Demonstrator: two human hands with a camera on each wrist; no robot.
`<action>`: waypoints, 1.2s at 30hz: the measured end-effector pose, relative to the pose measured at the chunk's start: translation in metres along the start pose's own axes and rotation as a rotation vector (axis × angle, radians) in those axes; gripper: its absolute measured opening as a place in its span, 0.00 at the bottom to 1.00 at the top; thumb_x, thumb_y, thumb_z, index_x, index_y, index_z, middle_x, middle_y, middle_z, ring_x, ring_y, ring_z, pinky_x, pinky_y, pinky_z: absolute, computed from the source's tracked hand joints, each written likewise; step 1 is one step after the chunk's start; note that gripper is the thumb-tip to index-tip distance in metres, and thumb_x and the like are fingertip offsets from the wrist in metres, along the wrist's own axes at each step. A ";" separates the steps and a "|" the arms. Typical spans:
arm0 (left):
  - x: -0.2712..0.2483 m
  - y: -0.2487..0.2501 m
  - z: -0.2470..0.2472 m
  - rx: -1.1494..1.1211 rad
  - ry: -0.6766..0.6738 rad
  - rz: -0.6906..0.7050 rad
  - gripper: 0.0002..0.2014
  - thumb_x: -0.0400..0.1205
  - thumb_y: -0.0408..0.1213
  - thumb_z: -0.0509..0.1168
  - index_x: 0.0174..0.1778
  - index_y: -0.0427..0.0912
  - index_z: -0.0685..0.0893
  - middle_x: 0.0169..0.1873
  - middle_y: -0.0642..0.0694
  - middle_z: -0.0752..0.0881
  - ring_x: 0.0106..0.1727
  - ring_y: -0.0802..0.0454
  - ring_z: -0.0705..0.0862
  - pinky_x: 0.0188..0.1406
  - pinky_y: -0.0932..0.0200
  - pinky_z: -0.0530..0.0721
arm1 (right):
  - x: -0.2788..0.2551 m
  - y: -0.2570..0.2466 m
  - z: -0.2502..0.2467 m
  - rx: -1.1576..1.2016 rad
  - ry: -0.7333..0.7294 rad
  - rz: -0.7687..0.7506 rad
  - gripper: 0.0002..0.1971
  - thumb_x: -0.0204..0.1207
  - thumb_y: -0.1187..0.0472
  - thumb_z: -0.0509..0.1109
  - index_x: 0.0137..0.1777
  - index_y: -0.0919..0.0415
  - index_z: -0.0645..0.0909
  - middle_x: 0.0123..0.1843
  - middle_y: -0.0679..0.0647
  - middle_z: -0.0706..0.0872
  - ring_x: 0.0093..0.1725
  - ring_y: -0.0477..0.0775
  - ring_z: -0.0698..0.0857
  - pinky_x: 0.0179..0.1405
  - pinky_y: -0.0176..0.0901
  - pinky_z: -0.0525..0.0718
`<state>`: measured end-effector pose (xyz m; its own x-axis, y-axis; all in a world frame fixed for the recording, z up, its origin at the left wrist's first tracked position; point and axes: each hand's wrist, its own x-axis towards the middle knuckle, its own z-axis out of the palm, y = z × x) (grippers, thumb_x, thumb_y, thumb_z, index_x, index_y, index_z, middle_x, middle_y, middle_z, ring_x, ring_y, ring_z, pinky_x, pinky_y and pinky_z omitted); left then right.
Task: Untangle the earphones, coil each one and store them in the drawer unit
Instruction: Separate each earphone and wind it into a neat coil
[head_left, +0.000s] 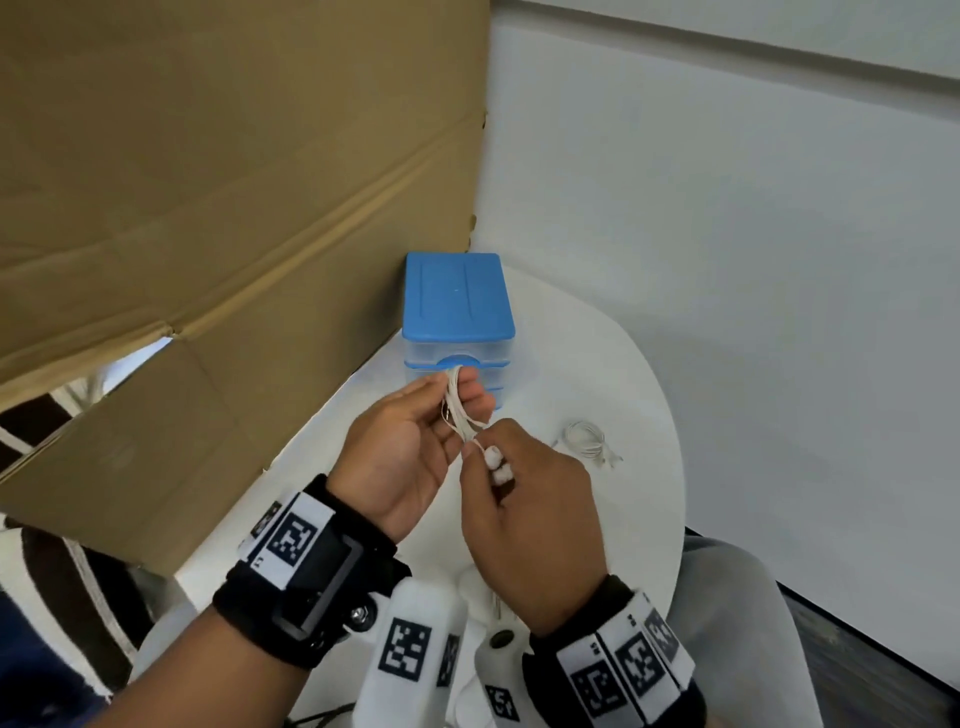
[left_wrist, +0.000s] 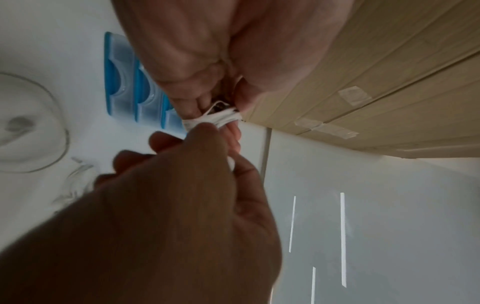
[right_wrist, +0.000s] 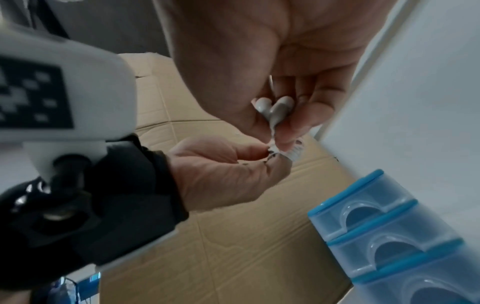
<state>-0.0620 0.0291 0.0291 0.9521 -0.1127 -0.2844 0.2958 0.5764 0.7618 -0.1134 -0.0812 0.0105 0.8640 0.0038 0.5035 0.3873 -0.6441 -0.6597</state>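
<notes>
Holding the white earphones (head_left: 458, 402) up in the air, both hands work close together just in front of the drawer unit (head_left: 458, 312). The left hand (head_left: 402, 452) has the cord wound in loops around its fingers, with the thumb pressing on the bundle so the loops do not slip off. It looks like the fingers are being used as a frame, so the coil comes out neat and round. The right hand (head_left: 524, 514) pinches the end of the cord between thumb and finger, with the two little white earbuds (head_left: 497, 465) tucked against its fingers. That keeps the loose end tight and stops the buds from swinging about.

The cord is thin and white, and the loops lie side by side in a tidy bunch. I think this coil is nearly done, because only a short bit of cord runs between the two hands.

Another set of earphones (head_left: 588, 440) lies on the white counter (head_left: 649, 415), just to the right of the hands and near the drawer unit. It looks coiled already, with a short end sticking out.

The drawer unit has a blue lid and clear drawers with blue round handles. All the drawers I can see look closed, so nothing seems to be put away yet. A big sheet of cardboard (head_left: 208, 208) stands behind it on the left.
</notes>
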 end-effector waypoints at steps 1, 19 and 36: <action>0.000 -0.003 0.001 0.000 0.012 -0.035 0.14 0.87 0.37 0.56 0.56 0.34 0.85 0.38 0.43 0.88 0.37 0.53 0.89 0.39 0.57 0.87 | 0.002 0.000 -0.001 -0.045 0.002 -0.017 0.05 0.78 0.59 0.64 0.44 0.59 0.80 0.27 0.41 0.71 0.24 0.46 0.73 0.23 0.46 0.75; -0.002 -0.041 -0.009 -0.017 0.244 -0.199 0.20 0.84 0.52 0.60 0.38 0.38 0.81 0.27 0.44 0.82 0.26 0.51 0.79 0.34 0.58 0.81 | 0.005 0.012 0.004 0.316 0.049 0.300 0.04 0.73 0.52 0.74 0.43 0.50 0.85 0.30 0.45 0.84 0.30 0.46 0.83 0.34 0.44 0.84; 0.001 -0.051 -0.016 0.386 0.098 -0.180 0.27 0.82 0.57 0.61 0.23 0.42 0.69 0.18 0.46 0.76 0.21 0.51 0.72 0.29 0.59 0.75 | -0.020 0.031 -0.004 0.504 -0.186 0.580 0.08 0.76 0.64 0.75 0.35 0.59 0.90 0.25 0.45 0.88 0.24 0.38 0.80 0.26 0.30 0.76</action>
<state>-0.0779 0.0126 -0.0196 0.8765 -0.0958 -0.4717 0.4811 0.2074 0.8518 -0.1206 -0.1046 -0.0176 0.9951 -0.0700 -0.0703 -0.0807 -0.1588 -0.9840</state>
